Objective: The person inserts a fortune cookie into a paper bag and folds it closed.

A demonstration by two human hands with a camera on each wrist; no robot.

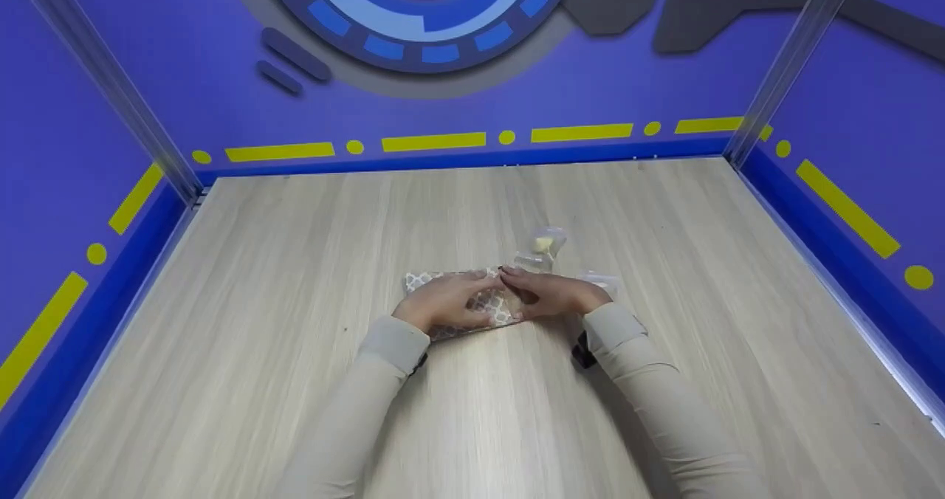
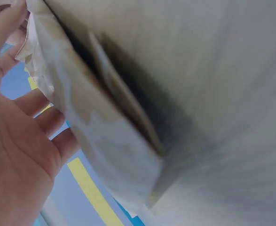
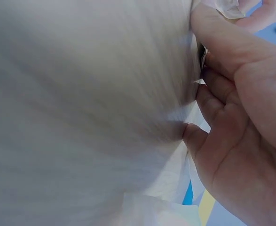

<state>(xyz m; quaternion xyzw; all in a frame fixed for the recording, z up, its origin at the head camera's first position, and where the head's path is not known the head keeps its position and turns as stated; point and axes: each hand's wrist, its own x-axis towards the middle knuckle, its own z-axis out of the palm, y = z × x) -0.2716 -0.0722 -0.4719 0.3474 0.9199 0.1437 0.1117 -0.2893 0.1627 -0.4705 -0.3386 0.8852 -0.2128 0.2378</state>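
A flat parcel in grey-and-white lattice-patterned paper (image 1: 498,308) lies on the wood-grain table, between both hands. My left hand (image 1: 447,300) holds its left part, with the fingers over the far side and the thumb towards the near edge. At the right end my right hand (image 1: 554,294) grips the paper, its fingertips close to the left hand's. In the left wrist view the patterned paper (image 2: 100,136) shows a folded flap standing slightly away at its end. The right wrist view shows the right hand (image 3: 241,117) with bent fingers at the edge; most of the parcel is hidden there.
Just beyond the right hand lies a clear plastic piece (image 1: 545,244) with something yellowish in it. Another translucent piece (image 1: 607,280) lies by the right wrist. Blue-purple panels (image 1: 443,115) with yellow marks border the table (image 1: 295,248) at the back and sides.
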